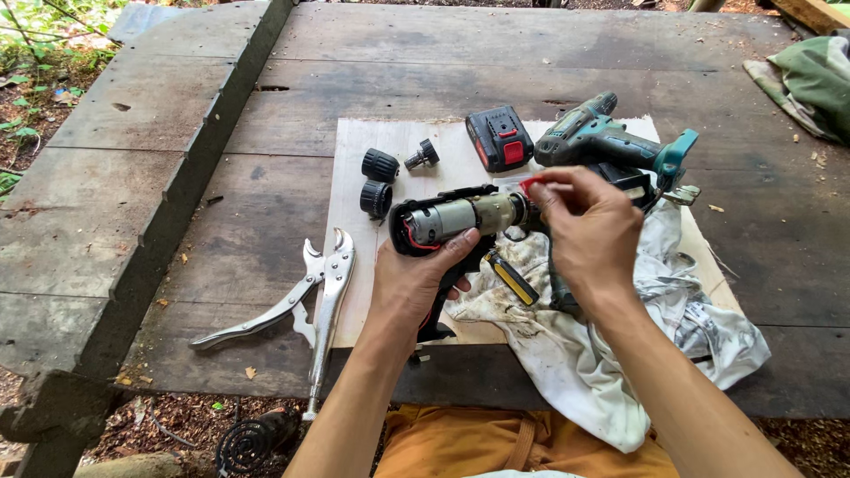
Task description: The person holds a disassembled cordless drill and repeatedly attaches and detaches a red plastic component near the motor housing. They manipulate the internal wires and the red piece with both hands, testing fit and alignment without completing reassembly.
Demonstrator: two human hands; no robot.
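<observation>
the opened drill body [452, 221], its silver motor and red wire bared, lay gripped in the left hand [416, 279], whose fingers curled around the black housing from below, thumb pressed on the side. it was held just above the pale plywood sheet [354, 159] on the weathered plank table [177, 115]. the right hand [589, 230] pinched a small red piece [529, 184] between thumb and forefinger at the gearbox end of the drill body, the other fingers bent loosely. a stained white rag [575, 354] lay beneath the drill body; just behind it sat a teal drill [602, 142] and a red-and-black battery [499, 138]. left of it sat three black chuck parts [381, 165], and further left, locking pliers [301, 301]. the small piece could likely slip from that light pinch and vanish into the rag's folds or a gap between planks; the exposed wire might snag if the body twisted.
</observation>
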